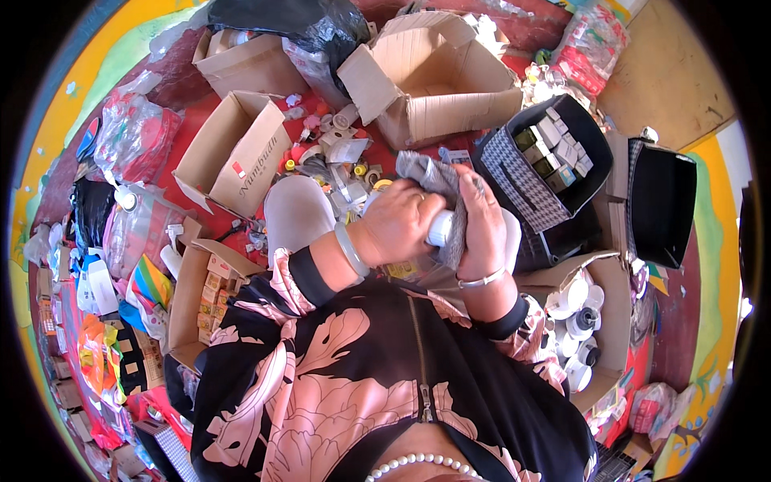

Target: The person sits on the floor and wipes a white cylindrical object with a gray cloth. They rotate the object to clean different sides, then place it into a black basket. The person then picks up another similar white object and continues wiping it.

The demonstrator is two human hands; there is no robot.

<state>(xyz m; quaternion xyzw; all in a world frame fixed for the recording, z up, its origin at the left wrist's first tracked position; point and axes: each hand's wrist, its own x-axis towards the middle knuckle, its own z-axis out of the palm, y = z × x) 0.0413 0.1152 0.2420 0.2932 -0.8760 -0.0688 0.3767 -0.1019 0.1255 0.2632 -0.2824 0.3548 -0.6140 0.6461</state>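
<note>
In front of my body, both hands are together over a small white plastic container (439, 228), perhaps a bottle; only one rounded end shows. My left hand (400, 221), with a ring and a pale bangle, is closed around it with bent fingers. A grey cloth (428, 172) wraps the container's far and right sides. My right hand (483, 226) presses that cloth against it from the right, fingers pointing away from me. The rest of the container is hidden by fingers and cloth. Beneath my hands, loose small plastic parts (347, 189) lie heaped on the red floor covering.
An open cardboard box (462, 112) stands ahead, another (225, 157) ahead left. A houndstooth fabric bin (522, 173) at right holds small boxes. Near my right elbow, a carton (614, 321) contains white bottles. A carton (186, 301) with small orange packs sits left. Plastic bags (136, 132) line the left.
</note>
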